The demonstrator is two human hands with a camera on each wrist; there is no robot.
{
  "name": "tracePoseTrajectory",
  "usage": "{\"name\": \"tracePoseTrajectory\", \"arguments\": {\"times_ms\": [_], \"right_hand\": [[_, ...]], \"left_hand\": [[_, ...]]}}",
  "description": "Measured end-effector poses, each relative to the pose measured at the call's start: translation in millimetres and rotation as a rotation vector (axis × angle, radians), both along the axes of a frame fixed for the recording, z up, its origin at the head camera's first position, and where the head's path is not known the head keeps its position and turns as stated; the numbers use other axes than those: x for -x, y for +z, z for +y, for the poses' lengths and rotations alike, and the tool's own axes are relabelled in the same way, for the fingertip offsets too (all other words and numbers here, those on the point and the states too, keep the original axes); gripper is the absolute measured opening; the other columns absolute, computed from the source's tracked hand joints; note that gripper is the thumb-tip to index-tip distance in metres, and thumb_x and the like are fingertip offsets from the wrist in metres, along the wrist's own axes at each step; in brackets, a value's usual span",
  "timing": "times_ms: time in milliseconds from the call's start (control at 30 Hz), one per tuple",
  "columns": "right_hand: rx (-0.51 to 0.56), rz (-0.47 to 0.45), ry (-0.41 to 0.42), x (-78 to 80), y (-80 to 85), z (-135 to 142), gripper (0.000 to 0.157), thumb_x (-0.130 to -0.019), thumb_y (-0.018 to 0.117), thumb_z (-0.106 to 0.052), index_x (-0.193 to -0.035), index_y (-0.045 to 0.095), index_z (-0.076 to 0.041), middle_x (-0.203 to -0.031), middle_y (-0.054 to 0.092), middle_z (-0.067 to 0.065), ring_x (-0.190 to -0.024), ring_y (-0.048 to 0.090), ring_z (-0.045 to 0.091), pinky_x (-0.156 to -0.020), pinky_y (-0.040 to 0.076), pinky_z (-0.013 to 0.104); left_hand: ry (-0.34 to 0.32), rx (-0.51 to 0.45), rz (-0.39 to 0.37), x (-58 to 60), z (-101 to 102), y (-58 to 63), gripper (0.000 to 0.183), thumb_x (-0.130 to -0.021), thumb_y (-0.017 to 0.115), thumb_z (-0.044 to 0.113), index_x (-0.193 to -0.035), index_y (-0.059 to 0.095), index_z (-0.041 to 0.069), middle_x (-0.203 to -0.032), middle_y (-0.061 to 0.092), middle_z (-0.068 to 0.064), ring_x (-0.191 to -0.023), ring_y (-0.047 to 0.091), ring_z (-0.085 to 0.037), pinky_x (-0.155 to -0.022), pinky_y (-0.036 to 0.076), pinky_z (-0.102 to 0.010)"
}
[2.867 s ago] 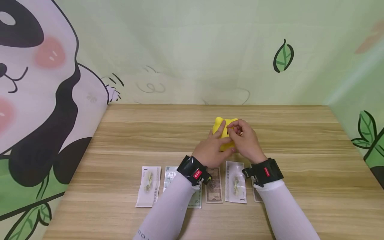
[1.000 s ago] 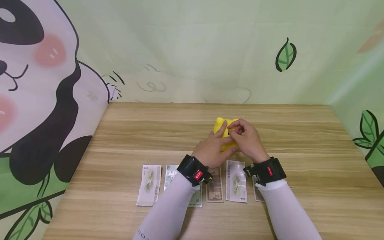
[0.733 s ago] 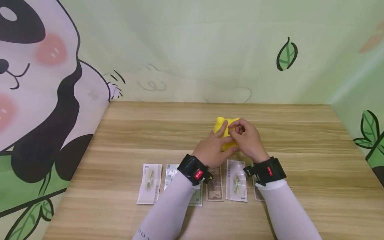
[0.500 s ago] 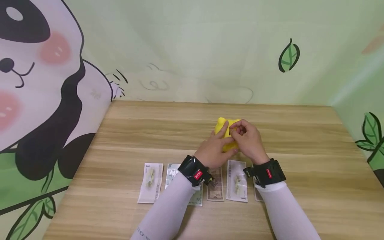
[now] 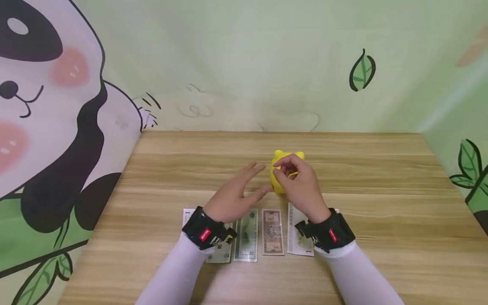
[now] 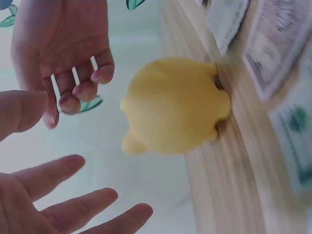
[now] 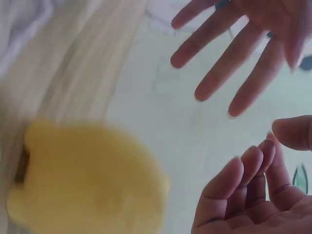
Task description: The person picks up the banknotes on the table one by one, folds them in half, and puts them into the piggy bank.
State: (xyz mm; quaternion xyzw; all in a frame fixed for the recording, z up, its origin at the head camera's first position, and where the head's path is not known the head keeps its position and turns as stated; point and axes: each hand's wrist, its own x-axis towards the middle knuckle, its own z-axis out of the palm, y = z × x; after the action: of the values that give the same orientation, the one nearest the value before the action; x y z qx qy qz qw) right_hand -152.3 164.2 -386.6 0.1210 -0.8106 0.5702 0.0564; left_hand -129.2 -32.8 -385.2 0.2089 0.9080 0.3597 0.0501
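Observation:
A yellow piggy bank [image 5: 277, 183] with two small ears stands on the table; the left wrist view shows its rounded body [image 6: 170, 105] and stubby feet. My left hand [image 5: 230, 199] is to its left, fingers extended and spread, fingertips just apart from it. Over the piggy bank hovers my right hand [image 5: 303, 186], hiding much of its top. Its fingers are loosely curled, with the thumb close to the index fingertip. Nothing shows between the fingers of either hand in the wrist views.
Nearer the person, several banknotes lie in a row: a green one [image 5: 246, 237], a brown one [image 5: 272, 233] and a pale one [image 5: 301, 245] among them. My left hand and wrist strap partly cover those at left. A printed cloth wall [image 5: 244, 84] borders the wooden table [image 5: 381, 178].
My left hand has let go of the piggy bank and drawn back to the left. My right hand has shifted left from its spot at the dark slot. More banknotes show between my arms.

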Motion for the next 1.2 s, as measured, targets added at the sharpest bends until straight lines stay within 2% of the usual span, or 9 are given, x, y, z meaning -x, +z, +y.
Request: {"name": "tracePoseTrajectory", "arguments": {"times_ms": [100,200,300,433,633,767,933,1067,1200], "right_hand": [[0.013,-0.046,0.093,-10.8,-2.1,-16,0.016,-0.09,0.067,-0.011,-0.104,0.064,-0.006,-0.091,0.057,0.009,-0.083,0.053,0.021,-0.067,0.047,0.03],[-0.004,-0.106,0.197,-21.0,-6.9,-32,0.019,-0.089,0.067,-0.011,-0.108,0.062,-0.007,-0.094,0.059,0.009,-0.085,0.054,0.021,-0.071,0.049,0.033],[-0.038,-0.188,0.303,-29.8,-14.1,-44,0.024,-0.089,0.068,-0.012,-0.111,0.06,-0.01,-0.097,0.062,0.007,-0.087,0.056,0.018,-0.073,0.052,0.034],[-0.039,-0.304,0.436,-39.6,-23.5,-57,0.031,-0.09,0.067,-0.018,-0.12,0.058,-0.014,-0.106,0.064,0.007,-0.092,0.059,0.015,-0.075,0.055,0.035],[0.072,-0.418,0.605,-55.2,-29.5,-72,0.043,-0.092,0.066,-0.017,-0.132,0.051,-0.014,-0.123,0.06,0.014,-0.102,0.059,0.015,-0.082,0.055,0.032],[0.138,-0.463,0.692,-64.7,-33.4,-80,0.051,-0.092,0.065,-0.014,-0.139,0.045,-0.012,-0.131,0.056,0.017,-0.11,0.057,0.019,-0.086,0.053,0.027],[0.189,-0.495,0.755,-76.5,-45.1,-92,0.06,-0.09,0.066,-0.013,-0.143,0.04,-0.009,-0.136,0.051,0.018,-0.116,0.054,0.021,-0.089,0.05,0.024],[0.169,-0.518,0.732,-86.9,-48.9,-100,0.068,-0.086,0.07,-0.016,-0.145,0.037,-0.008,-0.141,0.047,0.017,-0.119,0.051,0.02,-0.091,0.049,0.024],[0.145,-0.561,0.705,-94.6,-49.1,-106,0.074,-0.083,0.073,-0.02,-0.146,0.037,-0.01,-0.146,0.043,0.013,-0.123,0.047,0.019,-0.093,0.05,0.028]], "left_hand": [[0.034,-0.021,-0.027,-9.6,-23,-2.5,0.062,-0.098,0.048,0.052,-0.15,0.033,0.023,-0.154,0.032,-0.005,-0.133,0.03,-0.017,-0.108,0.036,-0.052],[0.064,-0.064,-0.093,-19.6,-45,-8.4,0.058,-0.099,0.05,0.046,-0.15,0.033,0.024,-0.151,0.037,-0.003,-0.131,0.036,-0.018,-0.106,0.038,-0.054],[0.098,-0.107,-0.156,-30.8,-65,-16.7,0.056,-0.1,0.051,0.042,-0.15,0.033,0.024,-0.15,0.038,-0.004,-0.13,0.038,-0.021,-0.105,0.039,-0.055],[0.138,-0.173,-0.204,-45.7,-89,-24.5,0.055,-0.101,0.051,0.038,-0.149,0.034,0.019,-0.15,0.038,-0.008,-0.132,0.036,-0.025,-0.106,0.037,-0.057],[0.235,-0.231,-0.291,-66.0,-117,-29.2,0.053,-0.102,0.05,0.035,-0.148,0.033,0.015,-0.151,0.035,-0.012,-0.133,0.034,-0.029,-0.104,0.036,-0.061],[0.311,-0.208,-0.32,-76.3,-130,-32.1,0.056,-0.102,0.048,0.038,-0.149,0.032,0.013,-0.152,0.033,-0.014,-0.133,0.033,-0.031,-0.104,0.037,-0.061],[0.373,-0.169,-0.315,-87.1,-143,-36.4,0.062,-0.101,0.047,0.043,-0.149,0.029,0.008,-0.151,0.032,-0.019,-0.133,0.032,-0.036,-0.103,0.036,-0.063],[0.398,-0.146,-0.317,-93.9,-149,-38.7,0.064,-0.101,0.046,0.045,-0.148,0.029,0.005,-0.148,0.034,-0.025,-0.13,0.035,-0.038,-0.103,0.035,-0.065],[0.432,-0.148,-0.368,-98.8,-151,-39.9,0.068,-0.1,0.046,0.049,-0.149,0.027,0.006,-0.145,0.037,-0.027,-0.128,0.039,-0.037,-0.102,0.038,-0.061]]}}
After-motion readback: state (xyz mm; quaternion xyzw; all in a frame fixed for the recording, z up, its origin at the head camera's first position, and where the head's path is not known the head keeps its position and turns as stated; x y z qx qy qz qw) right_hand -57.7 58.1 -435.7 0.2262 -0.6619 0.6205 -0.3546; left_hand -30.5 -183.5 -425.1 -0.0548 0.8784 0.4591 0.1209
